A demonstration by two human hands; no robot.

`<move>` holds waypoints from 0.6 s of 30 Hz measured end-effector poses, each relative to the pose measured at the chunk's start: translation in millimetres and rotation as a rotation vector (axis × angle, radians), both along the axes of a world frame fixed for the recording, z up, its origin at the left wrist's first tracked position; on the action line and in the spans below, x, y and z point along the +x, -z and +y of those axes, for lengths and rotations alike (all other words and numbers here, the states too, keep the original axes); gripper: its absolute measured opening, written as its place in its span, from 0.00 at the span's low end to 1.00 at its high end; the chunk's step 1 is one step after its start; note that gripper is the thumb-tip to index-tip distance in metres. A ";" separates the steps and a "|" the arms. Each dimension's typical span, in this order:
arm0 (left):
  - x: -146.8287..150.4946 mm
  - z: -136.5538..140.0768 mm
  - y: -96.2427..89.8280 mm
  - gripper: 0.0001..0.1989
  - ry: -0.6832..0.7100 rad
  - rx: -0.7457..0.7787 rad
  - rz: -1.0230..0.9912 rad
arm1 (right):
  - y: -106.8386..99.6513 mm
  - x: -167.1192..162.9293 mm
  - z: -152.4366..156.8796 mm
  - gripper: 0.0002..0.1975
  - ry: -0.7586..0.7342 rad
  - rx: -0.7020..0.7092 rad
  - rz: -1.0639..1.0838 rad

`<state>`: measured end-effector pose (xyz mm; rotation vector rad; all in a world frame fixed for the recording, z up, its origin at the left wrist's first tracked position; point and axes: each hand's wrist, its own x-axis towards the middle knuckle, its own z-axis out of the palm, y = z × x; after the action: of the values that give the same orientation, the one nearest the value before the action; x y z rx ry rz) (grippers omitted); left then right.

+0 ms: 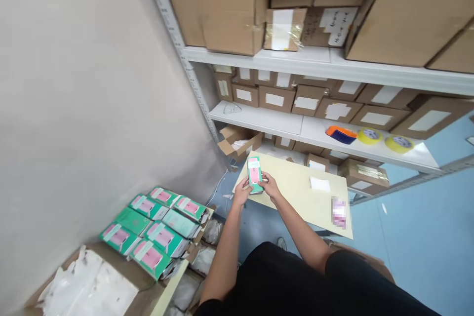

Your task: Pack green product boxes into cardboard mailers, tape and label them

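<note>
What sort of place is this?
Probably a stockroom or packing area: labelled brown cardboard boxes line white metal shelves, and round yellow tape rolls lie on one shelf.

No word or number can be read for certain. Dark handwriting crosses a white paper label (335, 27) and the bare side of a brown cardboard box (311, 23) on the white metal upper shelf (314, 60) — too small to make out. The held green-and-pink rectangular carton (255, 175) bears print on a pale band (254, 163) — also illegible.
</note>
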<state>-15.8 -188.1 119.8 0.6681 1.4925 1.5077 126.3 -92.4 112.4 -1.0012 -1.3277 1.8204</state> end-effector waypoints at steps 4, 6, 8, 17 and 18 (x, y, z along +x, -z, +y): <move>48.2 51.7 8.1 0.36 0.086 -0.051 0.012 | 8.7 61.1 37.3 0.34 0.075 -0.085 0.002; 68.3 72.1 13.1 0.35 0.125 -0.076 0.008 | 14.7 88.4 51.9 0.35 0.083 -0.142 0.000; 83.6 88.7 18.6 0.35 0.186 -0.104 -0.008 | 21.5 112.3 63.3 0.36 0.093 -0.188 0.005; 92.7 140.5 52.6 0.41 0.474 -0.201 -0.132 | 52.2 153.8 87.7 0.37 0.239 -0.278 0.041; 90.3 144.7 57.0 0.40 0.484 -0.215 -0.144 | 55.6 152.1 89.6 0.38 0.253 -0.293 0.035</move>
<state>74.5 -43.4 62.7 0.7129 1.2480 0.9900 278.4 -2.7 56.8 -1.2229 -0.8818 1.8571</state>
